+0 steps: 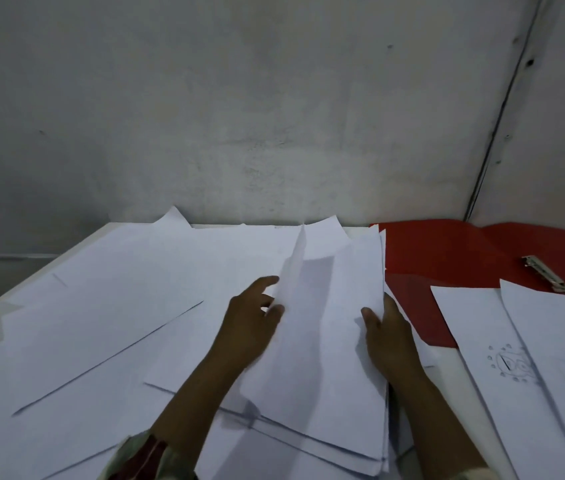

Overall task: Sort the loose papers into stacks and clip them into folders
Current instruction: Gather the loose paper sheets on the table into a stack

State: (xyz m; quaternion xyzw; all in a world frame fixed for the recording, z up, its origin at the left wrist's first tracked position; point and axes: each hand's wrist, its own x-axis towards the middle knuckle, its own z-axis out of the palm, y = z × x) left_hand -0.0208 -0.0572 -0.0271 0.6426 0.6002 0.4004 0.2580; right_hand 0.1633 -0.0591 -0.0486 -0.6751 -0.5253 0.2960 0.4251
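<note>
A stack of white papers (329, 358) lies in the middle of the table, its top sheets lifted and curled along the left edge. My left hand (250, 320) holds that raised left edge, fingers partly hidden under the sheets. My right hand (390, 337) grips the stack's right edge, thumb on top. Many loose white sheets (108, 306) cover the table to the left. An open red folder (447, 258) lies at the back right with a metal clip (546, 273) on it.
Two more white sheets (516, 358), one with a small pencil drawing (511, 363), overlap the folder's near side at the right. A grey wall rises directly behind the table. The table's left edge (32, 275) runs diagonally.
</note>
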